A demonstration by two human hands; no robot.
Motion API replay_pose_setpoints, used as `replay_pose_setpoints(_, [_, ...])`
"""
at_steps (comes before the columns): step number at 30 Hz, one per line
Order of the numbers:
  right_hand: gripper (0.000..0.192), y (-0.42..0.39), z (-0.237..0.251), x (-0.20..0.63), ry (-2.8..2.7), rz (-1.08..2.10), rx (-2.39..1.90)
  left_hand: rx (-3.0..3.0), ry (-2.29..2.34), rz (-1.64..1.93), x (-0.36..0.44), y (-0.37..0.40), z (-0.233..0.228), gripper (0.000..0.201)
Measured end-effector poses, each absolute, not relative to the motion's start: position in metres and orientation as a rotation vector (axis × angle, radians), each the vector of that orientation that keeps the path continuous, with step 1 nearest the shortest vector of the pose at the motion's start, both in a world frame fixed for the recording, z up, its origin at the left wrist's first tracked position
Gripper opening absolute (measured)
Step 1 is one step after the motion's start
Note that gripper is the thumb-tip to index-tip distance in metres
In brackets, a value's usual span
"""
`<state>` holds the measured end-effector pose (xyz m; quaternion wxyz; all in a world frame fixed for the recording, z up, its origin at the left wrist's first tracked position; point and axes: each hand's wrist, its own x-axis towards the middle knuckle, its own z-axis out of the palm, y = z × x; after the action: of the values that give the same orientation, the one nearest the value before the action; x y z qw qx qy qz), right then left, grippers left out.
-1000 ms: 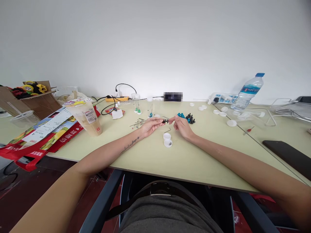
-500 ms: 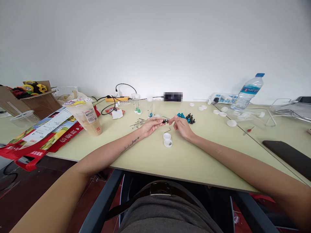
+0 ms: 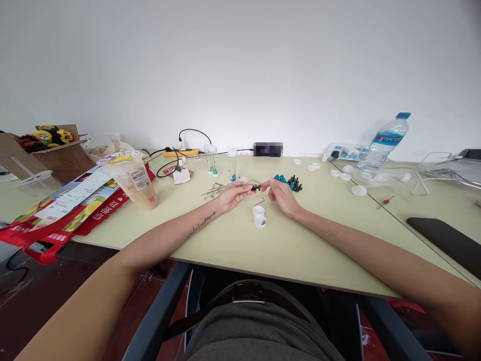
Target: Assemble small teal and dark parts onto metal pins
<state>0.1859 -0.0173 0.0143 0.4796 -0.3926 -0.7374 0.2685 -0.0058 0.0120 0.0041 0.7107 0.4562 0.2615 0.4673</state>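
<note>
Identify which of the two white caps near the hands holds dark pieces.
The front white cap, nearer the camera: small dark pieces sit in its right half. The rear white cap shows none.

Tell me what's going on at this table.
A person sits at the table, both hands over it. The left hand holds a small black part; the right hand is at or very near its other end, though contact is too small to make out. Nearer the person lie a bent metal rod and two white caps, one holding small dark bits. Blue pieces and black pieces lie beyond the right hand.
</note>
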Motion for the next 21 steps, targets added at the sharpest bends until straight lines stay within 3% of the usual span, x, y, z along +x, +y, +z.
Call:
replay_pose_setpoints(14, [0.060, -0.0170, 0.0137, 0.1865, -1.805, 0.662, -0.952, 1.000, 0.569, 1.037, -0.0058, 0.0109, 0.0051, 0.017])
replay_pose_setpoints(21, [0.037, -0.0174, 0.0140, 0.1842, -1.953, 0.550, -0.954, 1.017, 0.558, 1.032, -0.0056, 0.0110, 0.0056, 0.015])
